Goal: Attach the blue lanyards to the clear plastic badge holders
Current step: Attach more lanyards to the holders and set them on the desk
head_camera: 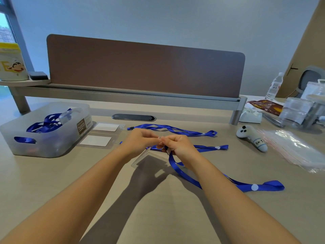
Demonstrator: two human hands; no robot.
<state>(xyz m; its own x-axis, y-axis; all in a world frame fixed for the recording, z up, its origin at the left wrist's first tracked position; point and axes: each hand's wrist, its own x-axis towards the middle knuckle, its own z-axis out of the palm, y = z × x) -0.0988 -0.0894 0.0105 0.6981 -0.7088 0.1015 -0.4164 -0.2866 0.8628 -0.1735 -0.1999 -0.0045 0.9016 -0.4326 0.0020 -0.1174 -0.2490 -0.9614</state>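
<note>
My left hand (140, 139) and my right hand (177, 144) meet above the middle of the desk. The left pinches the top edge of a clear badge holder (149, 160), which hangs tilted below the hands. The right pinches the metal clip of a blue lanyard (246, 186) whose strap trails right across the desk. Two more badge holders with white cards (95, 140) (106, 127) lie to the left, each beside a blue lanyard (175, 129) (211, 147) stretched to the right.
A translucent bin (44, 134) at the left holds several blue lanyards and holders. A white controller (251, 136), plastic bags (295, 148), clear containers (297, 111) and a water bottle (275, 87) sit at the right. A brown divider panel (146, 67) closes the back.
</note>
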